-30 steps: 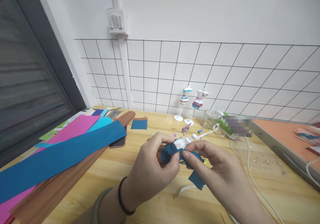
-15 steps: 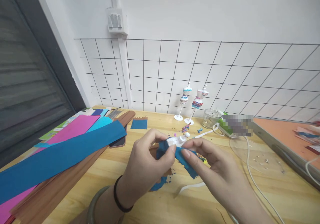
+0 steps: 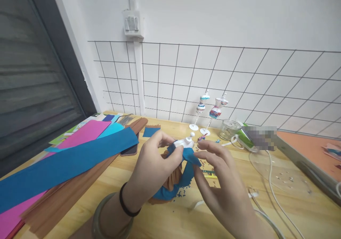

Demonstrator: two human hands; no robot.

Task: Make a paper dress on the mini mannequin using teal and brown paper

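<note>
In the middle of the head view, my left hand (image 3: pixel 157 160) grips a small white mannequin (image 3: pixel 184 143), its neck knob pointing up and right. Blue crepe paper (image 3: pixel 190 155) wraps round the mannequin's chest. Between the thumb and fingers of my right hand (image 3: pixel 223 175) is the loose corner of this blue paper; the index finger is raised off it. Below hangs a gathered skirt (image 3: pixel 174 178) of brown and blue crepe paper, partly behind my left hand. Blue paper scraps (image 3: pixel 181 192) lie beside the skirt.
Strips of blue (image 3: pixel 80 162), pink and brown crepe paper lie on the left over a phone (image 3: pixel 130 150). Two small mannequins on stands (image 3: pixel 201 107) (image 3: pixel 217 109) are by the wall grid. A glass jar (image 3: pixel 230 128), a green-and-white object (image 3: pixel 247 139) and a cable (image 3: pixel 270 182) are right.
My right hand has opened somewhat and its index finger has lifted. The blue flap now lies across the mannequin's chest, and more of the skirt shows. The whole view has shifted slightly.
</note>
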